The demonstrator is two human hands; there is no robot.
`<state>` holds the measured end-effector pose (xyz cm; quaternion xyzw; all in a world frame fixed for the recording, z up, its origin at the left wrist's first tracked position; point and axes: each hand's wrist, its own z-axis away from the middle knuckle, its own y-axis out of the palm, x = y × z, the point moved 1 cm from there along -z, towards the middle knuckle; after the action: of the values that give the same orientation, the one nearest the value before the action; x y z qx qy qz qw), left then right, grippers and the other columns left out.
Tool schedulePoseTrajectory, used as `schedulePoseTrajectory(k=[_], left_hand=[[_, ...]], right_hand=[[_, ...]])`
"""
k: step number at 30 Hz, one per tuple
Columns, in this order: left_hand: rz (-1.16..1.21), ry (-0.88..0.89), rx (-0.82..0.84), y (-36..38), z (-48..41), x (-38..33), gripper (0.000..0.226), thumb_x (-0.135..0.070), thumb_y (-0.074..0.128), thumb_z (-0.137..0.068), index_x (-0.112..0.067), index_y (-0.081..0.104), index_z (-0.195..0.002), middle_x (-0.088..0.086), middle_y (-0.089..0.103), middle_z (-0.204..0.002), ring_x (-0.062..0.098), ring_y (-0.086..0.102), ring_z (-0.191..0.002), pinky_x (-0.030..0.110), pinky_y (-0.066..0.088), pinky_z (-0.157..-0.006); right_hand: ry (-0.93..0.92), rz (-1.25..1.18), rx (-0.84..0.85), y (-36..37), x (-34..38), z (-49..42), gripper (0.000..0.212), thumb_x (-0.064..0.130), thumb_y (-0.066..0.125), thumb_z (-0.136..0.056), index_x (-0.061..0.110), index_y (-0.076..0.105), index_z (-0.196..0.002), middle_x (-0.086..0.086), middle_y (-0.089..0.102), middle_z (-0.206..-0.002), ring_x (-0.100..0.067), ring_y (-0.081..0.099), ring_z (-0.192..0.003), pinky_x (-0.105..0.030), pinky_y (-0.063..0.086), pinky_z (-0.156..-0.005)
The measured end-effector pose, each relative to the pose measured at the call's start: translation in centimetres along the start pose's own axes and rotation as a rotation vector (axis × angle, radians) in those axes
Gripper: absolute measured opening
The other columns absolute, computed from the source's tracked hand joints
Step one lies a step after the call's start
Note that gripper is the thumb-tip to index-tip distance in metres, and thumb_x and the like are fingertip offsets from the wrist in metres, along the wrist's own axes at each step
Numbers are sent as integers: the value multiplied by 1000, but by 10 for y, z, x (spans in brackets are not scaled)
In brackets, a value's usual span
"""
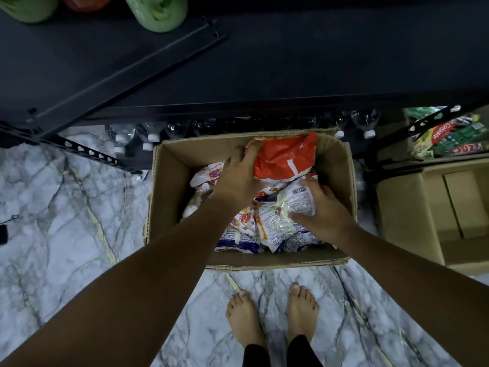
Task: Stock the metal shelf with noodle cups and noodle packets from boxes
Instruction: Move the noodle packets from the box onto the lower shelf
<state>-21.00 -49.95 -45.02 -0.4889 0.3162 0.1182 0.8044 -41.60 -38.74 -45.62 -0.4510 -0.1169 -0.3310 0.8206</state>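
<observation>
Head view: inside brown cardboard box (174,186), left hand (238,178) curls fingers round orange plastic packet (285,157), right hand (324,211) grips white packet (300,200); lifting shelfward looks next.

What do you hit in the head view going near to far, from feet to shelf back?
Bare feet → open cardboard box → noodle packets → right hand gripping a white packet → left hand gripping an orange packet → row of clear bottles → black metal shelf → green containers.
</observation>
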Motion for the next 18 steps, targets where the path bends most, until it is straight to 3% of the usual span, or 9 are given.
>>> schedulePoseTrajectory(k=[3, 6, 8, 11, 13, 15, 18], left_hand=[[14, 47, -52, -3, 2, 1, 70, -17, 77, -89, -32, 39, -146, 9, 49, -143, 36, 57, -120, 50, 51, -101], [89, 77, -112, -9, 14, 3, 61, -4, 69, -88, -31, 44, -137, 5, 56, -132, 29, 63, -110, 46, 55, -90], [125, 70, -160, -13, 28, 2, 58, 0, 64, -89, -28, 45, -135, 2, 60, -124, 24, 63, -106, 41, 55, -84], [272, 22, -281, -29, 55, -1, 42, -11, 64, -98, -26, 46, -133, -2, 66, -120, 16, 65, -107, 38, 56, -86], [392, -66, -325, -42, 76, -3, 26, -24, 62, -104, -21, 47, -126, 0, 71, -107, 13, 72, -91, 34, 59, -77], [489, -208, -335, -49, 96, 5, 21, -35, 56, -106, -22, 48, -119, 3, 72, -93, 17, 74, -73, 39, 61, -65], [703, -608, -283, -51, 106, 27, 29, -41, 49, -108, -25, 49, -133, 4, 69, -111, 22, 72, -90, 43, 63, -71]], right_hand=[[6, -10, 3, -3, -2, 0, 76, 43, 80, -82, 43, 33, -142, -8, 45, -148, -33, 56, -124, -42, 49, -99], [15, -36, -28, -4, 0, 5, 74, 32, 84, -79, 41, 40, -137, -10, 44, -140, -33, 56, -119, -35, 46, -93], [22, -56, -51, -1, -1, 12, 86, 28, 87, -74, 44, 35, -141, -12, 40, -138, -37, 53, -122, -40, 47, -100], [93, -67, -3, 2, -5, 19, 117, 30, 92, -65, 47, 17, -153, -14, 31, -141, -40, 48, -126, -47, 44, -109], [124, -58, 41, 3, -9, 25, 117, 36, 91, -62, 42, 21, -155, -12, 28, -138, -39, 47, -127, -42, 44, -110], [103, -70, 25, 3, -9, 32, 108, 43, 84, -54, 38, 32, -149, -10, 31, -130, -36, 45, -126, -40, 46, -106], [21, -79, -34, 3, -5, 44, 93, 33, 88, -55, 31, 43, -138, -8, 35, -126, -35, 50, -118, -39, 49, -99]])
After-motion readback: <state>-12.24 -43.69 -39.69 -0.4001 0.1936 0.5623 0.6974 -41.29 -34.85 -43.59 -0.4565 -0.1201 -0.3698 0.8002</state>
